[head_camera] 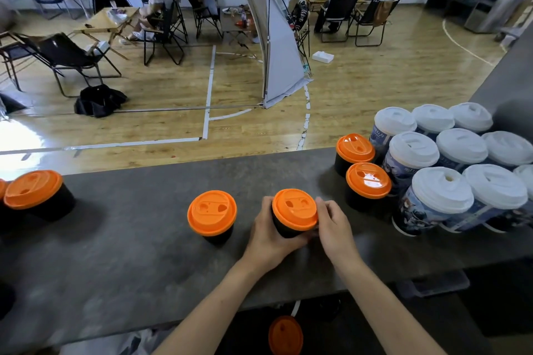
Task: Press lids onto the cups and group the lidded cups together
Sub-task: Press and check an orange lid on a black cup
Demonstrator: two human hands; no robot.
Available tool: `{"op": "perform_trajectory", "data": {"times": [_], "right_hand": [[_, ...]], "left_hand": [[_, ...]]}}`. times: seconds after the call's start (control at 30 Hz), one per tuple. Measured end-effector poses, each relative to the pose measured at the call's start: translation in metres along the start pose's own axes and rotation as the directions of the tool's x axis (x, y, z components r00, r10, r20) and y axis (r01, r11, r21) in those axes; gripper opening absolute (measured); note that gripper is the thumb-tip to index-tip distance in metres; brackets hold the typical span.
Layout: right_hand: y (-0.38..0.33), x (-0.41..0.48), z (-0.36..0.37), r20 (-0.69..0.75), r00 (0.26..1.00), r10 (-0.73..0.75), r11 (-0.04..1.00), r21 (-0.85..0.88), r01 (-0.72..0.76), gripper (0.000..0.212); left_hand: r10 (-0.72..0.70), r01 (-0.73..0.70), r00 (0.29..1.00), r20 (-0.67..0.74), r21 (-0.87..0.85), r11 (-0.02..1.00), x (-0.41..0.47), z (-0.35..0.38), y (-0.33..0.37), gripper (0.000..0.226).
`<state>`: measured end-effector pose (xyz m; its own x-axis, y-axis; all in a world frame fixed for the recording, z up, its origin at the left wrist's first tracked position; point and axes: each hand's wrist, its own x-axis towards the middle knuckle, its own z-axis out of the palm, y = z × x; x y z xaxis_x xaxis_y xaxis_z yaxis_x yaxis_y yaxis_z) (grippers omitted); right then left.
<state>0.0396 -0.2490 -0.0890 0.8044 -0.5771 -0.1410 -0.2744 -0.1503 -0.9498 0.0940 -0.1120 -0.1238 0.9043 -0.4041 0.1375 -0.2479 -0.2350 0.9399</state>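
Observation:
A black cup with an orange lid stands on the grey counter in front of me. My left hand grips its left side, fingers curled round the cup wall. My right hand holds its right side, fingertips at the lid's rim. Another orange-lidded black cup stands just to the left. Two more orange-lidded cups stand to the right, beside a group of several tall printed cups with white lids. One more orange-lidded cup sits at the far left.
An orange lid shows below the counter's near edge. Beyond the counter's far edge lies a wooden floor with folding chairs, small tables and seated people. A grey wall section rises at the right behind the white-lidded cups.

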Motion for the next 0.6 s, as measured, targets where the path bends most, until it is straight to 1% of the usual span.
{"op": "perform_trajectory", "data": {"times": [0.1,0.17,0.23,0.3,0.4,0.5,0.53,0.6], "right_hand": [[-0.01,0.005,-0.007,0.003,0.999,-0.043,0.998,-0.046,0.044,0.039],[-0.01,0.007,-0.011,0.035,0.998,-0.057,0.996,-0.071,0.059,0.041],[-0.006,0.006,-0.011,0.062,0.997,-0.046,0.995,-0.081,0.051,0.044],[-0.004,0.004,-0.009,0.059,0.997,-0.048,0.996,-0.072,0.052,0.046],[-0.005,0.003,-0.007,0.058,0.996,-0.061,0.996,-0.064,0.065,0.043],[-0.009,0.008,-0.006,0.033,0.992,-0.12,0.991,-0.056,0.122,0.035],[-0.01,0.011,-0.006,0.039,0.99,-0.133,0.99,-0.042,0.134,0.033],[-0.009,0.017,-0.006,0.115,0.987,-0.109,0.994,0.017,0.108,0.031]], "left_hand": [[0.035,-0.037,0.998,0.048,0.042,0.998,0.0,0.0,0.001,0.073],[0.046,-0.047,0.998,0.043,0.036,0.998,0.0,0.0,0.001,0.075],[0.042,-0.043,0.998,0.036,0.022,0.999,-0.001,0.0,0.004,0.082],[0.024,-0.025,0.999,0.043,0.007,1.0,-0.002,-0.001,0.006,0.084],[0.003,-0.003,0.998,0.059,0.011,1.0,-0.001,-0.003,0.004,0.076],[-0.006,0.004,0.996,0.093,0.025,1.0,0.001,-0.004,0.002,0.074],[-0.006,0.003,0.994,0.11,0.028,1.0,0.001,-0.005,0.002,0.074],[-0.003,-0.001,0.991,0.132,0.024,1.0,0.001,-0.005,0.001,0.075]]}}
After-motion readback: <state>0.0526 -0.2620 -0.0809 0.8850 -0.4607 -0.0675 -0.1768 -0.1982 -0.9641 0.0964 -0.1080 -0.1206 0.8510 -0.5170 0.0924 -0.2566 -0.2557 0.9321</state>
